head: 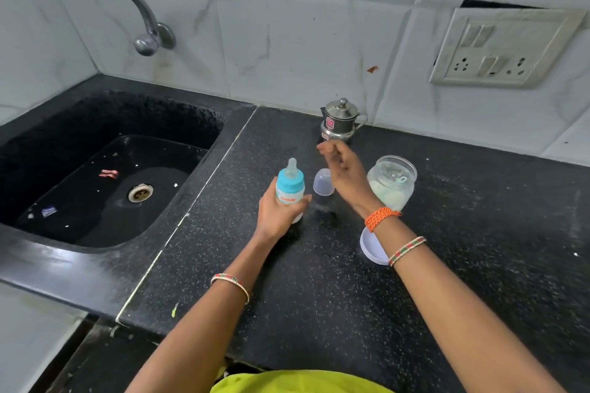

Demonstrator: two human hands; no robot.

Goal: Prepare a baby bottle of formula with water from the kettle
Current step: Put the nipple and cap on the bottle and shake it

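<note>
My left hand (pixel 277 213) grips a baby bottle (pixel 290 187) with a blue collar and a clear teat, upright on the black counter. The bottle's clear cap (pixel 322 182) stands upside down just right of it. My right hand (pixel 343 171) hovers above the cap, fingers loosely apart, holding nothing. Behind it stands a small steel kettle (pixel 339 120) with its lid on. An open clear jar (pixel 392 181) of pale formula powder with a blue scoop inside sits to the right of my right hand. The jar's white lid (pixel 372 248) lies near my right wrist.
A black sink (pixel 105 182) with bits of debris fills the left, under a steel tap (pixel 127 6). A switch and socket plate (pixel 501 48) hangs on the tiled wall at right. The black counter (pixel 479 249) stretches right and toward me.
</note>
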